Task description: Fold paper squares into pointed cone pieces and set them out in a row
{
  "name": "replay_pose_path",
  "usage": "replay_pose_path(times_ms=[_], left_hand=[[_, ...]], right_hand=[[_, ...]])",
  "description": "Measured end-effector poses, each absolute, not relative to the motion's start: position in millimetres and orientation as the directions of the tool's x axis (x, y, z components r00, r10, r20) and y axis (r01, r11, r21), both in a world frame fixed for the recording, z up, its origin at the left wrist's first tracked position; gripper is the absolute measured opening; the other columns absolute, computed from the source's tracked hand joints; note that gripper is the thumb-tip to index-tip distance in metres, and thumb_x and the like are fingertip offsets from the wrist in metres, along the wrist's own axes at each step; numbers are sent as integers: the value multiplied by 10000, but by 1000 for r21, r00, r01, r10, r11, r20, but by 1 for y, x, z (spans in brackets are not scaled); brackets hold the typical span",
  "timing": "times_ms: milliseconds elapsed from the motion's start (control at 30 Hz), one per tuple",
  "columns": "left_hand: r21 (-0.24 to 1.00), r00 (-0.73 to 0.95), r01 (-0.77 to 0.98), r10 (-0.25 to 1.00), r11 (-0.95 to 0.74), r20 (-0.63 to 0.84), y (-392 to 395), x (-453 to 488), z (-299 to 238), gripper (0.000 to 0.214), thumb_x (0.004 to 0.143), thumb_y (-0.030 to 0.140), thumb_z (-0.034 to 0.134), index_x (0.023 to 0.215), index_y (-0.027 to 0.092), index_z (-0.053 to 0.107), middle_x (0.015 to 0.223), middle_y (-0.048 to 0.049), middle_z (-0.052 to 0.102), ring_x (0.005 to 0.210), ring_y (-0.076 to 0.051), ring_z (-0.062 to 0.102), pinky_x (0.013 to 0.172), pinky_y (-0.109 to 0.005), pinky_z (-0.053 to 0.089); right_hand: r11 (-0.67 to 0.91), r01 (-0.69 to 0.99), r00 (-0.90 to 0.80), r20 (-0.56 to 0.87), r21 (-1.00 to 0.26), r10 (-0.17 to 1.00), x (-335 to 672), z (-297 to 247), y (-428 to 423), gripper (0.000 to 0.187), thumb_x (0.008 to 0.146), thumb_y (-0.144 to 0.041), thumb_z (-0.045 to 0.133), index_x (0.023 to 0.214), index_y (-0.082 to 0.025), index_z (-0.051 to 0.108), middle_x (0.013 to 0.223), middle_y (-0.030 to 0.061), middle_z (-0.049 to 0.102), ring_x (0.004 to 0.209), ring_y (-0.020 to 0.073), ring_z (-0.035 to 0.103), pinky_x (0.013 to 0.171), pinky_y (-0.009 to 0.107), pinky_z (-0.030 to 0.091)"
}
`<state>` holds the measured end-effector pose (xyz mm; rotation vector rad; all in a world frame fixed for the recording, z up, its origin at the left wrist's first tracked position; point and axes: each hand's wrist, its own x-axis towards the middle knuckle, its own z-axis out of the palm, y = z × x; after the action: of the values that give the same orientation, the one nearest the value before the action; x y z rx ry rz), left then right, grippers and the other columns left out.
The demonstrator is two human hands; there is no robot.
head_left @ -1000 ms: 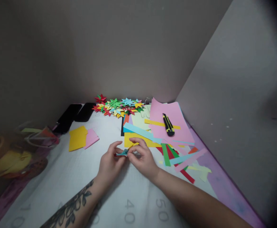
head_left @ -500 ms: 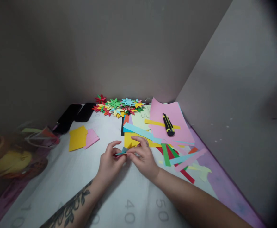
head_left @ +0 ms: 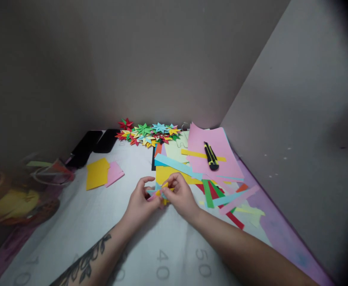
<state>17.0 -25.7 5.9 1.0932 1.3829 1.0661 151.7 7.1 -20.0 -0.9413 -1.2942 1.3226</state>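
Head view: your left hand [head_left: 140, 202] and right hand [head_left: 181, 196] both pinch the folded paper piece [head_left: 159, 191] at the fingertips, just above the middle of the mat [head_left: 102, 222]. Risk: if your pinch loosens, the tucked points may spring apart. Piece: small, pointed, light blue and yellow, partly hidden.

- The scene is dim; the brightest area is the white cutting mat [head_left: 81, 222], lit from above.
- Your left hand [head_left: 140, 204] and right hand [head_left: 181, 197] throw a soft shadow on it toward you.
- The small blue and yellow folded paper piece [head_left: 159, 192] they pinch looks fairly sharp.
- The clear plastic container [head_left: 47, 174] at the left edge is blurred.
- A black vignette darkens the right border.
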Motion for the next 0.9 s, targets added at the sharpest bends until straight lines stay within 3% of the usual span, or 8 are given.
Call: replay_pose_path(times_ms=[133, 267, 400, 467, 600, 667, 800, 900], left_hand=[[966, -32, -65, 967, 250, -252, -24, 18, 11, 560, 640, 170, 644, 1131, 191, 374, 607, 55, 628, 522, -163, 654, 553, -265, 503], [965, -104, -119, 964, 233, -245, -22, 15, 7, 568, 662, 255, 701, 1138, 179, 401, 605, 55, 607, 513, -137, 622, 509, -220, 452], [969, -137, -143, 966, 200, -219, -21, 13, 5, 601, 657, 297, 726, 1153, 171, 411, 690, 34, 609, 554, -115, 601, 534, -216, 461], [974, -112, -107, 971, 200, -212, -21, 13, 6, 628, 649, 297, 731, 1174, 178, 408, 748, 25, 603, 606, -122, 614, 558, -228, 480], [974, -98, 120, 979, 190, -179, -21, 10, 7, 568, 681, 263, 696, 1184, 200, 439, 603, 91, 499, 535, -103, 553, 514, -200, 436], [969, -105, 196, 986, 151, -133, -21, 8, 6, 519, 707, 245, 670, 1173, 208, 446, 609, 83, 527, 553, -105, 555, 534, -203, 439], [970, -145, 237, 989, 59, -25, -22, 6, 0, 456, 723, 220, 653, 1133, 211, 455, 703, 44, 612, 673, -130, 613, 648, -240, 481], [964, -145, 264, 989, 21, 18, -24, 6, -4, 422, 727, 208, 645, 1111, 210, 470, 736, 29, 644, 707, -144, 635, 695, -262, 491]], right_hand=[[75, -190, -160, 106, -979, 981, 151, -20, 8, 270, 769, -218, 572, 986, -233, 411, 743, -45, 527, 631, 110, 560, 582, 231, 482], [35, -211, -224, 83, -977, 971, 150, -22, 7, 438, 732, -240, 619, 1114, -246, 405, 859, -12, 549, 660, 119, 569, 544, 232, 497], [-10, -160, -274, 34, -987, 961, 151, -26, 8, 372, 750, -216, 577, 1093, -243, 437, 730, -53, 491, 596, 110, 535, 508, 212, 476], [71, -70, -259, 87, -995, 962, 153, -28, 8, 361, 771, -188, 544, 1118, -234, 457, 738, -48, 485, 604, 103, 527, 530, 209, 472], [274, 156, -327, 212, -949, 921, 160, -26, 7, 435, 807, -129, 492, 1228, -233, 467, 812, -11, 518, 634, 107, 529, 576, 227, 475], [387, 210, -312, 314, -898, 897, 162, -23, 6, 449, 811, -116, 493, 1243, -235, 457, 920, 31, 554, 746, 139, 570, 636, 261, 497], [614, 223, -248, 565, -757, 787, 163, -16, 6, 248, 812, -104, 522, 1016, -240, 557, 1016, 68, 562, 985, 206, 560, 834, 369, 489], [631, 242, -265, 576, -737, 773, 164, -14, 6, 148, 819, -122, 545, 896, -235, 601, 1004, 70, 550, 1007, 215, 557, 870, 392, 478]])
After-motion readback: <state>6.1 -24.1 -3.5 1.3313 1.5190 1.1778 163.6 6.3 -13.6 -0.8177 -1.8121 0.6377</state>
